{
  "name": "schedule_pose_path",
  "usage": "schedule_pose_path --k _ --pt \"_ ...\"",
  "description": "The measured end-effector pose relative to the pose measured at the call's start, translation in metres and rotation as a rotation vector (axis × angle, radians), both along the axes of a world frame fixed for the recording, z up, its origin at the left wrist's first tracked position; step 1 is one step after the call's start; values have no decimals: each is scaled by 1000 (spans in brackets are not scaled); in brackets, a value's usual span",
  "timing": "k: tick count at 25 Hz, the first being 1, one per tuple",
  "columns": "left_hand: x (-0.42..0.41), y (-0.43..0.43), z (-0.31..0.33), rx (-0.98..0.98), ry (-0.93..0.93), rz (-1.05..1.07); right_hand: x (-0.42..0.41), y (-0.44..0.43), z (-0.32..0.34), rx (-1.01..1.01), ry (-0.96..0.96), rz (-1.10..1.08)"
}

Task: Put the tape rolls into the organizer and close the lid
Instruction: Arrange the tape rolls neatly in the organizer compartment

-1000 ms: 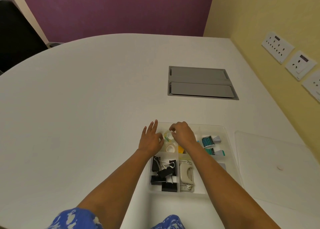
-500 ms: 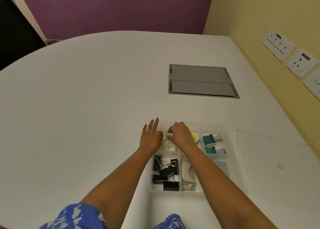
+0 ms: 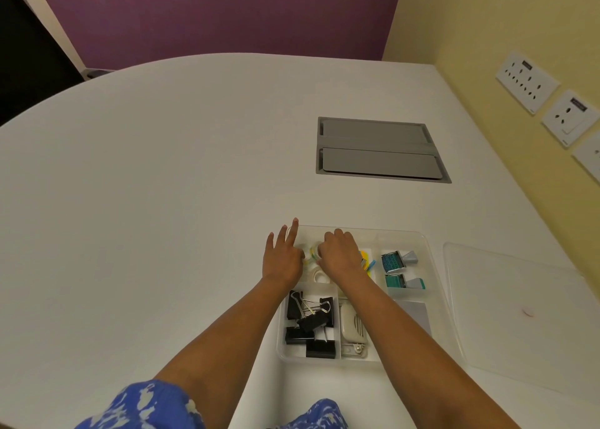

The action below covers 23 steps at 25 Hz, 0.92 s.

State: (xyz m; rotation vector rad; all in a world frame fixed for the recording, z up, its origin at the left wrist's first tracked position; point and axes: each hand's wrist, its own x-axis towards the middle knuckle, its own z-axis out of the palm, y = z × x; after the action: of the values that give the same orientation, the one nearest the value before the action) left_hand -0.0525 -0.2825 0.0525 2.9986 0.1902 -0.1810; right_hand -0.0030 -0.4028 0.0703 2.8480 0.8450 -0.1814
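My left hand (image 3: 281, 261) rested at the upper-left corner of the clear organizer (image 3: 436, 298), low and right of centre in the frame, with three fingers splayed straight past the tray's rim and the thumb side against a clear tape roll (image 3: 312, 254). My right hand (image 3: 340, 254) lay just to the right of the left one, knuckles up and fingers curled down over the same roll; it appeared to pinch the roll, though the fingertips were hidden beneath the hand. The roll sat in the upper-left compartment, between the two hands. A second, whitish tape roll (image 3: 319, 275) lay flat in the same compartment, just below the first and partly covered by my wrists. Black binder clips (image 3: 310, 323) filled the lower-left compartment, and a beige stapler (image 3: 352, 326) lay in the narrow compartment to their right. Two teal stamps (image 3: 396, 271) occupied the upper-right compartment. The clear lid (image 3: 519, 315) lay flat on the white table (image 3: 162, 201) to the right of the organizer, apart from it and not fitted.
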Motion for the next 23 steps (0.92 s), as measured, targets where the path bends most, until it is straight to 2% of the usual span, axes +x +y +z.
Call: schedule_pose_path --k 10,13,17,19,23 --pt "-2 -2 1 -3 2 16 -2 0 4 -133 -14 24" --pt "-3 -1 2 -23 -9 21 -3 3 5 -69 10 -2" --pt "-2 -1 2 -40 4 19 -2 2 10 168 152 9" --pt "-1 -2 1 -49 11 22 -5 -3 10 173 209 71" --pt "-1 -2 1 -50 8 30 -6 -7 7 98 149 155"
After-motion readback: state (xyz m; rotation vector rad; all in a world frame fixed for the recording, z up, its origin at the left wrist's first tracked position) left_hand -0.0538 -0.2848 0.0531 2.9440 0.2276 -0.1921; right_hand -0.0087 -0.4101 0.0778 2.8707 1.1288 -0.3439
